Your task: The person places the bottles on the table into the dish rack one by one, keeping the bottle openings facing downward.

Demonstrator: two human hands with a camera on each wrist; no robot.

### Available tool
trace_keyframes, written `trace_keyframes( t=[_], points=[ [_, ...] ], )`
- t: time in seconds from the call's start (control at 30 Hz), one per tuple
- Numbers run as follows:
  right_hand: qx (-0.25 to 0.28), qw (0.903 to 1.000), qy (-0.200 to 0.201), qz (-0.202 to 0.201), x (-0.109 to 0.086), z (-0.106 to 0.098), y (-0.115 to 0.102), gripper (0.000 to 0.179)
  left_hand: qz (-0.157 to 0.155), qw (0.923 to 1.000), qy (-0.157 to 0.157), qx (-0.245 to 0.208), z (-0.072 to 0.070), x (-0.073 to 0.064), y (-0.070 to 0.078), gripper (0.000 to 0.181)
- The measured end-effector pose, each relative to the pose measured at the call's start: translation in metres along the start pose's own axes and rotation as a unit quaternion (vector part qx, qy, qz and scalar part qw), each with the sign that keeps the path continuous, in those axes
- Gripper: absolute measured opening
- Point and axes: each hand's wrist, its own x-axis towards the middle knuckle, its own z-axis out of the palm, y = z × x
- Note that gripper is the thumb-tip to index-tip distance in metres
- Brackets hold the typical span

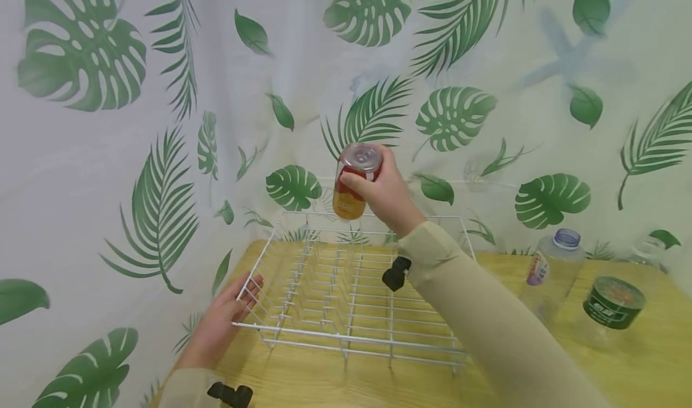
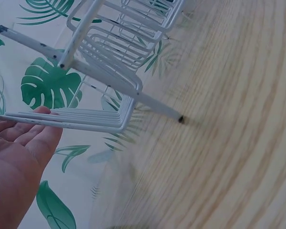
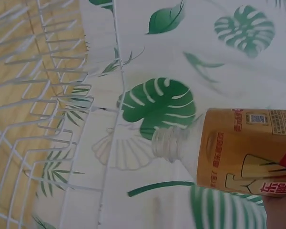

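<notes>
My right hand grips a plastic drink bottle with an orange and red label, held upside down above the back of the white wire dish rack. In the right wrist view the bottle has a bare, uncapped neck, apart from the rack's wires. At the rack's left side my left hand holds the edge wires between thumb and fingers. The left wrist view shows this hand with its fingers beneath the wires and the rack's leg beside it.
On the wooden table, to the right, stand a clear bottle with a blue-ringed mouth and a clear container with a green label. A leaf-print curtain rises behind and to the left of the rack.
</notes>
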Motion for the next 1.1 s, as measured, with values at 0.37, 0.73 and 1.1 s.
trace_keyframes(
  t=[0.37, 0.73, 1.1],
  points=[
    [0.003, 0.9913, 0.024, 0.13, 0.039, 0.04, 0.071, 0.09, 0.025, 0.9995, 0.0, -0.019, -0.004, 0.002, -0.001, 0.067],
    [-0.05, 0.9859, 0.024, 0.158, 0.032, 0.063, 0.108, 0.089, 0.027, 0.9991, -0.002, -0.032, 0.006, 0.009, -0.002, 0.063],
    [-0.097, 0.981, 0.009, 0.168, 0.039, 0.067, 0.112, 0.101, 0.022, 0.9996, 0.009, -0.015, -0.002, 0.008, -0.001, 0.064]
  ],
)
